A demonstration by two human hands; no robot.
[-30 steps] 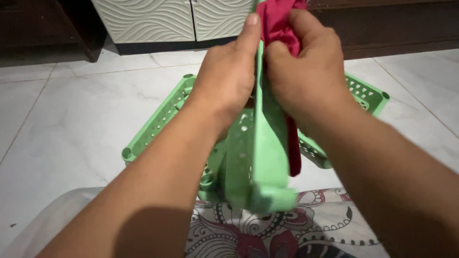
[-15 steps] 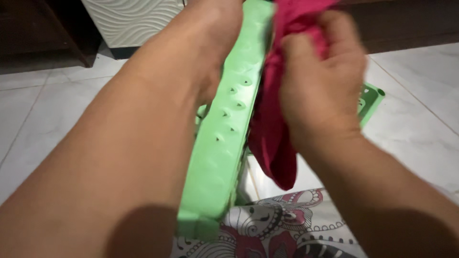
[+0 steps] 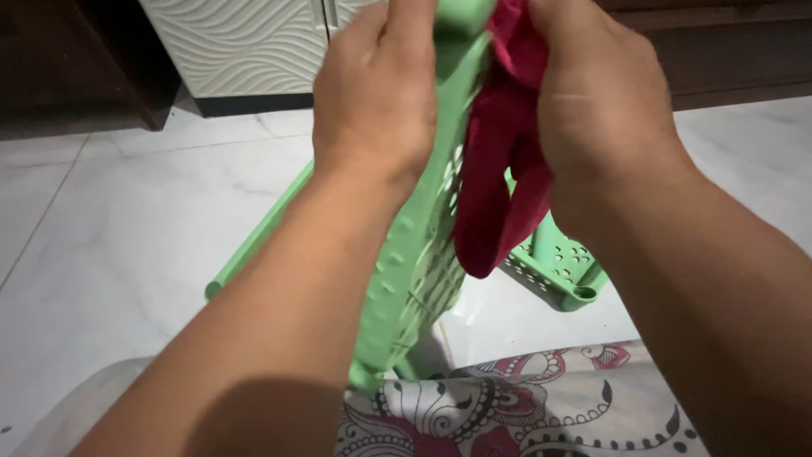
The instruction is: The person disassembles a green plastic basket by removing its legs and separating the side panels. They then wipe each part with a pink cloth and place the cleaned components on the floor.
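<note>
I hold a light green perforated plastic panel [image 3: 423, 245] upright in front of me. My left hand [image 3: 376, 101] grips its upper left side. Pressed against the panel's right face is a dark red cloth [image 3: 499, 169], and my right hand [image 3: 596, 101] is closed around that cloth near the panel's top. The cloth hangs down in a loose fold below my right hand. The top of the panel runs out of view.
More green perforated plastic parts [image 3: 558, 262] lie on the white marble-like tile floor [image 3: 135, 228] behind the panel. A patterned fabric with dark and pink swirls [image 3: 524, 406] covers my lap. A white wavy-textured cabinet [image 3: 245, 42] and dark wooden furniture [image 3: 736, 51] stand at the back.
The panel and both hands have risen and come closer to the camera. My right hand with the red cloth has shifted along the panel's right face.
</note>
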